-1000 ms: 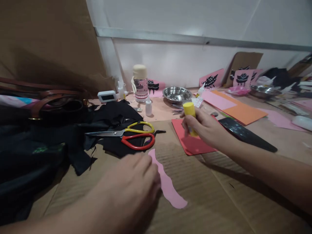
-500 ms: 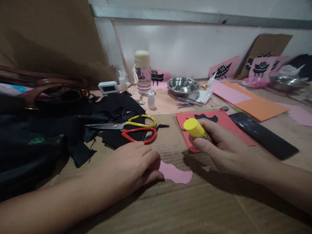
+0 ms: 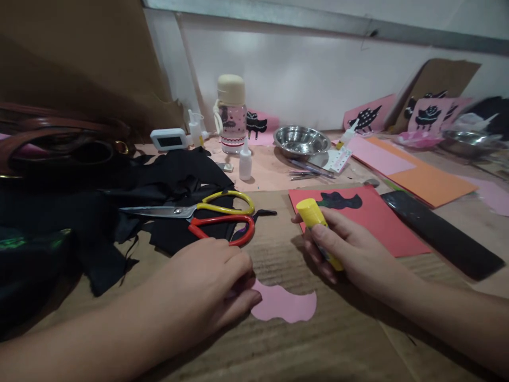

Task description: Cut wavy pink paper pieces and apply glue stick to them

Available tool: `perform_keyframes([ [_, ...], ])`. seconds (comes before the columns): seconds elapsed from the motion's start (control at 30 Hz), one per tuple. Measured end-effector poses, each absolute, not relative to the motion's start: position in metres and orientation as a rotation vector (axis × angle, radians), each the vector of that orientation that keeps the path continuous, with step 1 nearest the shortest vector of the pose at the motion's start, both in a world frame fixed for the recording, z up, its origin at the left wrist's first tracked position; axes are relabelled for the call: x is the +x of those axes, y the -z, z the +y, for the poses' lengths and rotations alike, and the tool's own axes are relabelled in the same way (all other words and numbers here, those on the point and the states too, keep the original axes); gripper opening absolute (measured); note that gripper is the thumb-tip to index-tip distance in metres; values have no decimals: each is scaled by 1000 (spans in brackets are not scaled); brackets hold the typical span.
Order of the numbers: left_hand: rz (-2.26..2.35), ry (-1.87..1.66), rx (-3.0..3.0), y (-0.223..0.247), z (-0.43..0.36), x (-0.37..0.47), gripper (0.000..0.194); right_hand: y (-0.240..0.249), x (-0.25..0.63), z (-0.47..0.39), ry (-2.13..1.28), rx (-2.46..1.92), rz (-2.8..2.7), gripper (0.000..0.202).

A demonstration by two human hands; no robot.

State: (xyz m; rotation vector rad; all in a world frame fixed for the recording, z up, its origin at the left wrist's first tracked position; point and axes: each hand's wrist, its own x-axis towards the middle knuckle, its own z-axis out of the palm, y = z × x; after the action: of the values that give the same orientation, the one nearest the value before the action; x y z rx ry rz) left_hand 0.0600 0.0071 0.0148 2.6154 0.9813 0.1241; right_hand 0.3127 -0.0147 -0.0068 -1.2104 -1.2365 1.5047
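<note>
My left hand (image 3: pixel 217 284) lies at the middle left with its fingers closed on the left end of a wavy-edged pink paper cutout (image 3: pixel 284 303), whose rest lies flat on the brown cardboard. My right hand (image 3: pixel 338 241) is wrapped round a glue stick (image 3: pixel 312 212) with a yellow cap, held tilted above the board. Behind that hand is a red paper sheet (image 3: pixel 397 228) with a dark wavy cutout (image 3: pixel 341 200) on it. Scissors (image 3: pixel 191 212) with one yellow and one red handle rest on black cloth (image 3: pixel 175 172), just beyond my left hand.
At the back stand a cream-capped bottle (image 3: pixel 231 114), a small white squeeze bottle (image 3: pixel 245 163), a white digital device (image 3: pixel 169 139) and a steel bowl (image 3: pixel 301 140). To the right lie a black slab (image 3: pixel 441 233) and orange paper (image 3: pixel 433 178). A brown strap (image 3: pixel 59 132) is at the left.
The glue stick has turned more upright in my right hand, showing more of its barrel. The view has shifted slightly; more of the dark cutout shows. My left hand stays at the pink paper.
</note>
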Motion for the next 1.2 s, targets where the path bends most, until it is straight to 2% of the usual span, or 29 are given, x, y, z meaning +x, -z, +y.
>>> perform_keyframes([
  [0.23, 838, -303, 2655, -7, 13, 57, 16, 8, 316, -16, -1606, -1277, -1129, 48],
  [0.43, 835, -340, 2699, -7, 14, 57, 21, 6, 314, -17, -1641, -1242, -1180, 48],
  [0.57, 872, -293, 2667, -7, 15, 55, 22, -2, 314, -20, -1312, -1309, -1589, 37],
  [0.67, 864, -428, 2602, -3, 15, 53, 18, -8, 313, -26, -1085, -1201, -2030, 33],
  [0.8, 758, -713, 2699, -2, 8, 51, 52, -12, 306, -36, -1012, -1224, -2286, 37],
  [0.83, 714, -722, 2755, -4, 5, 52, 53, -12, 303, -38, -958, -1227, -2330, 38],
  [0.97, 635, -651, 3020, -11, -10, 57, 39, -12, 292, -46, -756, -1222, -2459, 33],
  [1.07, 627, -649, 3187, -13, -18, 62, 54, -15, 285, -54, -728, -1243, -2488, 23],
  [1.2, 599, -654, 3299, -10, -20, 62, 68, -20, 283, -61, -728, -1269, -2484, 21],
])
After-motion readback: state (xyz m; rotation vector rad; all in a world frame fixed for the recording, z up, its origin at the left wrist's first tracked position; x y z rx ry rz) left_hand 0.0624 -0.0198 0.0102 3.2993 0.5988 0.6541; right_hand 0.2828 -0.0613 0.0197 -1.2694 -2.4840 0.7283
